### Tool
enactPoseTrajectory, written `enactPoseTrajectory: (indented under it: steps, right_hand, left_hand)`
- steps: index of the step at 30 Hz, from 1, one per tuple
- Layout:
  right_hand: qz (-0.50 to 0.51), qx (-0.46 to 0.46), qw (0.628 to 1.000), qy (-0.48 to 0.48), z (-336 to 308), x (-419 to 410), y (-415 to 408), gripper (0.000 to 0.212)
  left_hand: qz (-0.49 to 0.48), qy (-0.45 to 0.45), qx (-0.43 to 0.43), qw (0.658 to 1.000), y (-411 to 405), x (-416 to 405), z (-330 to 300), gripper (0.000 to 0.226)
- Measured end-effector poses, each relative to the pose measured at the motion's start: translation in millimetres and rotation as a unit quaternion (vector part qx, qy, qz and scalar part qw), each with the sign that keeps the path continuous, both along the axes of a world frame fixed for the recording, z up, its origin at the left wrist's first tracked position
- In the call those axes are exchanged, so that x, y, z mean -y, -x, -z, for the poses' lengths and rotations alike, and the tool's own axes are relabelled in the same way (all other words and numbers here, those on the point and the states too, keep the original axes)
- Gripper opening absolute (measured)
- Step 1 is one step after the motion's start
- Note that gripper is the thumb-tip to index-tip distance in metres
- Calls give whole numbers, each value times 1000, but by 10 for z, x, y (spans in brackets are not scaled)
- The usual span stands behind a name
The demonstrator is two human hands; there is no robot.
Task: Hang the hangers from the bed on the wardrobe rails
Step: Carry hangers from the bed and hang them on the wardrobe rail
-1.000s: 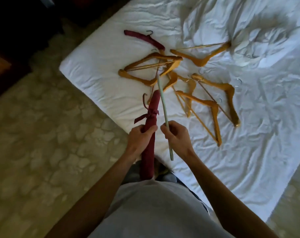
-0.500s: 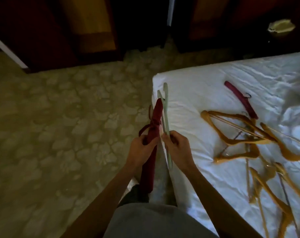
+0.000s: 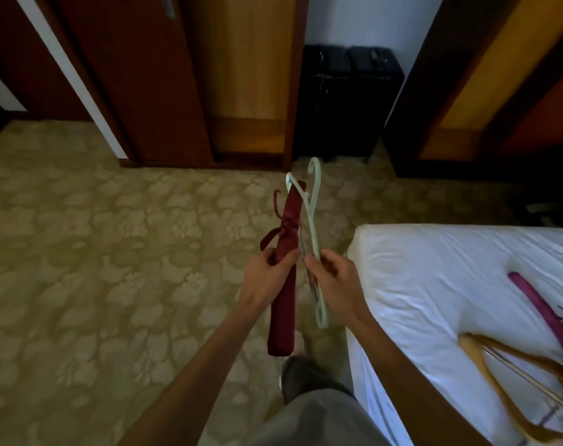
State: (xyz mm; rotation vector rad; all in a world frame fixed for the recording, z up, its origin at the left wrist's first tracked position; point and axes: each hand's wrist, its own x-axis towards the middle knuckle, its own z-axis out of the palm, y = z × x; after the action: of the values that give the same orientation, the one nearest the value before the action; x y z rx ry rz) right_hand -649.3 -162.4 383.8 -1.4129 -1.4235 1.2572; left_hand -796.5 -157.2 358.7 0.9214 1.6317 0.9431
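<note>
Red padded hanger in left hand; carpet apparently open ahead.

both bare forearms reach forward from the bottom of the view, converging at mid-frame. the left hand is curled closed around a padded dark-red hanger, thumb on top. the right hand sits just beside it, fingers pinched on a pale green plastic hanger. the two hands are nearly touching, knuckles up.

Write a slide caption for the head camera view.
Left hand grips a padded dark-red fabric hanger, right hand a pale-green plastic hanger, facing wooden wardrobe doors.
</note>
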Motion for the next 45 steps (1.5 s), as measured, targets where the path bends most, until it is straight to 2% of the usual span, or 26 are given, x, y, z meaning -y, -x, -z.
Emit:
enactPoseTrajectory:
  steps: [7,13,21,25,29,34,45]
  right_hand:
    - [6,22,1000,-14,145,-1551,574,21]
    - [40,20,999,-25,40,-3210,1157,21]
    - [-5,31,999,-29,-135,-4987,1912,22]
    - [-10,16,999,-34,-110,-5759,2306,21]
    - [-4,9,999,-48,-80,-6646,2767,22]
    - [18,26,997,-75,-180,-7794,3322,22]
    - [53,22,993,-101,-679,-9854,3952,23]
  left_hand:
    - [-20,-11,5,1000,584,-1582,56,31]
    - [-25,-10,-3,1000,1143,-3100,-185,30]
    - [-55,-6,-9,998,1952,-4794,-350,35]
    - [-64,-3,5,998,2385,-5649,-312,35]
    - [-66,-21,-1,998,2853,-6578,-251,43]
    - [-35,-34,-8,999,3410,-7827,-361,30]
    - [15,-68,-28,997,4009,-10047,-953,37]
